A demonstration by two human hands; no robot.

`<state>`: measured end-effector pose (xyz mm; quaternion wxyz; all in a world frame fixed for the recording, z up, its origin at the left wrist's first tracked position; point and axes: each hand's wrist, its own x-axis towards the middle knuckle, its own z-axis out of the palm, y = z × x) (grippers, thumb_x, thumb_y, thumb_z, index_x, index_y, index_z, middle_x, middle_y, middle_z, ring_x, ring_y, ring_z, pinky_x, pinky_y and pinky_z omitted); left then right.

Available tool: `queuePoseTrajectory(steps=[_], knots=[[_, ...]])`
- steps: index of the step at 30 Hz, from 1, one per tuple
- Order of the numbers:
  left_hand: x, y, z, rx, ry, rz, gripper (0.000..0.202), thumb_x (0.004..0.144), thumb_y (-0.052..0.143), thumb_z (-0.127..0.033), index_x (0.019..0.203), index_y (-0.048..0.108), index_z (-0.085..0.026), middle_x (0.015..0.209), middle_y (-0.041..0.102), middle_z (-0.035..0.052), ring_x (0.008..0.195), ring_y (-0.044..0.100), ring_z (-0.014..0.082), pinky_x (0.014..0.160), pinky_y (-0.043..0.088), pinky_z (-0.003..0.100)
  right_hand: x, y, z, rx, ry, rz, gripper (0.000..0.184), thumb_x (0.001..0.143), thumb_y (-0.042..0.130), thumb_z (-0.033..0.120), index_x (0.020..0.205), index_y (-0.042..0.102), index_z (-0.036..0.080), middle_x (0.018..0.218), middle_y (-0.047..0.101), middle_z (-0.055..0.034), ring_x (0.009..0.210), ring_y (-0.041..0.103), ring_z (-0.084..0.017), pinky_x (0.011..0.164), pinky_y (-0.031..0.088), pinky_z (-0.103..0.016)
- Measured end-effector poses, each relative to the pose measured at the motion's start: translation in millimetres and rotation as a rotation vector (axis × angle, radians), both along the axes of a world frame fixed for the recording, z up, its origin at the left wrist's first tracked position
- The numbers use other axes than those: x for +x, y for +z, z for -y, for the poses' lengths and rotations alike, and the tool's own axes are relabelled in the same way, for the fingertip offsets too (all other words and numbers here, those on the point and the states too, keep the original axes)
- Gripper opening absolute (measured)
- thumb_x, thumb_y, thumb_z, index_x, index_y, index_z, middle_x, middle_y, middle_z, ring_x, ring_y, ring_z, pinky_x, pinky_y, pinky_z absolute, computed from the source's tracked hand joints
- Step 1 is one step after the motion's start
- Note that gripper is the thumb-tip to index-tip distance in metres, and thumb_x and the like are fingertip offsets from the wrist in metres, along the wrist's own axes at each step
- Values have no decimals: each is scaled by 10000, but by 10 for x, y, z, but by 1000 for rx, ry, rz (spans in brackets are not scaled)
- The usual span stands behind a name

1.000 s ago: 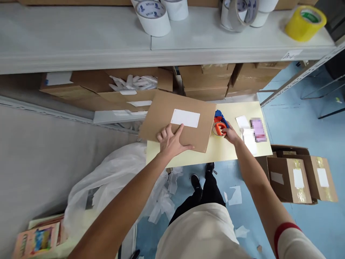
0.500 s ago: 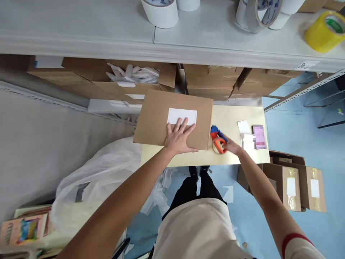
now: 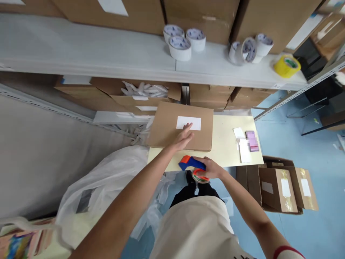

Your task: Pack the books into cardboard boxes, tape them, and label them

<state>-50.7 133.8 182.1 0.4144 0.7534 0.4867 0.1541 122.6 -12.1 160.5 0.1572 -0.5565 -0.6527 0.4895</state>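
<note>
A closed cardboard box (image 3: 167, 126) with a white label (image 3: 196, 123) on its top lies on the pale yellow table (image 3: 223, 144). Over the box's near half is my left hand (image 3: 183, 138), turned on its side with fingers stretched out and apart; whether it touches the box I cannot tell. My right hand (image 3: 211, 167) grips a blue and orange tape dispenser (image 3: 194, 162) by its handle. The dispenser is in front of the table's near edge, close to my body, its head pointing left.
White tape rolls (image 3: 180, 48) and a yellow tape roll (image 3: 287, 66) stand on the shelf (image 3: 107, 50) above. White papers (image 3: 244, 150) and a blurred purple item (image 3: 252, 140) lie at the table's right. Boxes (image 3: 280, 189) sit on the floor; a plastic bag (image 3: 102, 180) is left.
My right hand has brought the tape dispenser left and toward my body. My left hand has turned from lying flat over the label onto its side. The view has tilted up.
</note>
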Motion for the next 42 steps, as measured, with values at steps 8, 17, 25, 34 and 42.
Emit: queuePoseTrajectory(steps=[8,17,25,34,42], knots=[[-97,460,940,-72,452,562,497,673,728,-614,920,691,-184,910,737,106,826,704,236,809,567,392,268,237,356,575,-626,-113,597,865,532,271,1445,399,233,1214,622,-134,1058,628,-270,893,543,-471],[278,766,1152,-495,519,979,579,512,900,-424,959,641,-163,1030,738,107,843,728,216,720,585,313,-196,328,299,964,-388,306,249,939,482,145,895,650,324,1057,765,0,916,722,-198,1019,430,-528],[296,903,597,-321,501,900,519,535,884,-405,932,651,-165,935,748,84,832,723,217,752,579,328,242,678,-55,1062,-377,268,449,832,694,286,1269,596,321,1466,492,-141,1366,464,-377,1081,396,-641],[974,1252,-668,74,339,910,494,696,746,-534,1018,648,-172,1095,701,132,1021,677,249,831,556,349,845,1177,-1529,1027,-535,65,362,881,645,339,1234,602,272,1381,517,-143,1303,511,-315,1045,487,-534],[1383,1316,-1868,276,313,692,503,852,561,-600,1029,716,-155,1022,706,108,1076,637,262,981,498,383,1142,1257,-2855,782,-542,-202,606,822,693,401,1367,472,252,1385,530,-142,1254,531,-295,988,525,-487]])
